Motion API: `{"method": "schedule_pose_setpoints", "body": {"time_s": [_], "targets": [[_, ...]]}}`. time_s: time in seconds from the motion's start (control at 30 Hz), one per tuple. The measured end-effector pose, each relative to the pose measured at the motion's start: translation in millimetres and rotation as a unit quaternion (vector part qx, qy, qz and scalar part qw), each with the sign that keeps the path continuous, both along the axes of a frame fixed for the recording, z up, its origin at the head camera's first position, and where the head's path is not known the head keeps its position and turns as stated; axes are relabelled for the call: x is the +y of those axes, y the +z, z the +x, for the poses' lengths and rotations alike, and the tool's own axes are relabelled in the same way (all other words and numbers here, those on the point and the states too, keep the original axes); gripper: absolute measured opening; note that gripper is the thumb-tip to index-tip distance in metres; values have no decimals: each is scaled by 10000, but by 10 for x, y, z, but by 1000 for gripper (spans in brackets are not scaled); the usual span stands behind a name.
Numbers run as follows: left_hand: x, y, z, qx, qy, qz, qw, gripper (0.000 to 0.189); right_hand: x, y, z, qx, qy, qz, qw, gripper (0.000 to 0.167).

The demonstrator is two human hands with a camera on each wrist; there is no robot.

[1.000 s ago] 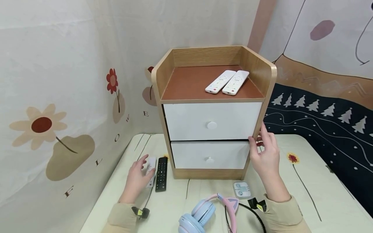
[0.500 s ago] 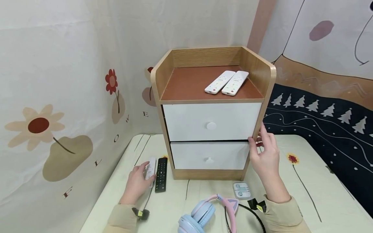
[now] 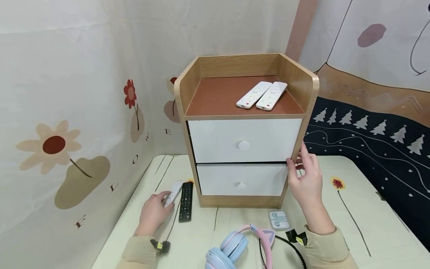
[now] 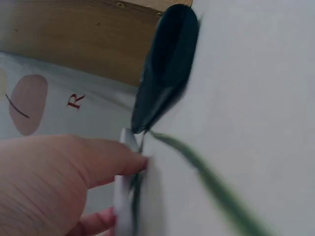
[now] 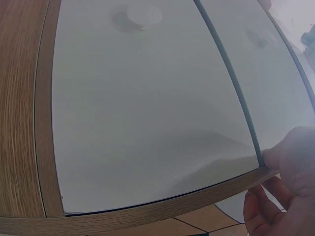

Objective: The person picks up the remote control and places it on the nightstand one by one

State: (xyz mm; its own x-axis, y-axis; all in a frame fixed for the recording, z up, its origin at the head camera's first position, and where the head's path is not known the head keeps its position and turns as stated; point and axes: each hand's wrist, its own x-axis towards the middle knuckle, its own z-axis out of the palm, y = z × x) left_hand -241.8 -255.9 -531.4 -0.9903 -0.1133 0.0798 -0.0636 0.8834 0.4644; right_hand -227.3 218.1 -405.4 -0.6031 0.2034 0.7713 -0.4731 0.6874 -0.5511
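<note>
A white remote control [image 3: 173, 193] is pinched between the thumb and fingers of my left hand [image 3: 153, 213], its far end slanting right. The left wrist view shows this white remote [image 4: 125, 206] edge-on beside my thumb. Just to its right lies a black remote control [image 3: 186, 202] on the tabletop. My right hand [image 3: 307, 182] grips the right side edge of a small wooden drawer cabinet [image 3: 242, 201]. In the right wrist view, the thumb of my right hand [image 5: 295, 177] lies on the front edge near the drawer gap, with fingers around the outer side.
Two white remotes [image 3: 263, 95] lie on the cabinet's brown top shelf [image 3: 215, 97]. Both white drawers [image 3: 244, 140] are closed. In front stand cased earphones [image 3: 278, 219] and blue-pink headphones [image 3: 231, 248]. A patterned curtain [image 3: 84, 93] borders the left side and back.
My left hand has come down onto the white remote, taken hold of it, and turned its far end toward the black remote. My right hand has stayed on the cabinet.
</note>
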Motion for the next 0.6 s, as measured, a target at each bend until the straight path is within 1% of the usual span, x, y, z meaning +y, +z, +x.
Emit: {"method": "schedule_pose_setpoints", "body": {"time_s": [0.17,0.23,0.33,0.47,0.53,0.6], "targets": [[-41,76,37,-293,-114,179,9993,60,0,3,3,-2,-5,-5,10000,73],[-59,93,41,-390,-110,278,9988,61,0,2,7,-21,-13,-21,10000,73],[-72,129,48,-443,-41,509,9977,59,0,-3,14,-53,-25,-30,10000,73],[-68,193,35,-363,162,837,9957,53,-3,-6,17,-83,-23,-25,10000,74],[-55,233,29,-239,262,977,9946,49,-4,-6,17,-93,-23,-28,9999,75],[-38,281,19,-40,347,1071,9936,45,-3,-5,15,-103,-24,-32,9999,75]]}}
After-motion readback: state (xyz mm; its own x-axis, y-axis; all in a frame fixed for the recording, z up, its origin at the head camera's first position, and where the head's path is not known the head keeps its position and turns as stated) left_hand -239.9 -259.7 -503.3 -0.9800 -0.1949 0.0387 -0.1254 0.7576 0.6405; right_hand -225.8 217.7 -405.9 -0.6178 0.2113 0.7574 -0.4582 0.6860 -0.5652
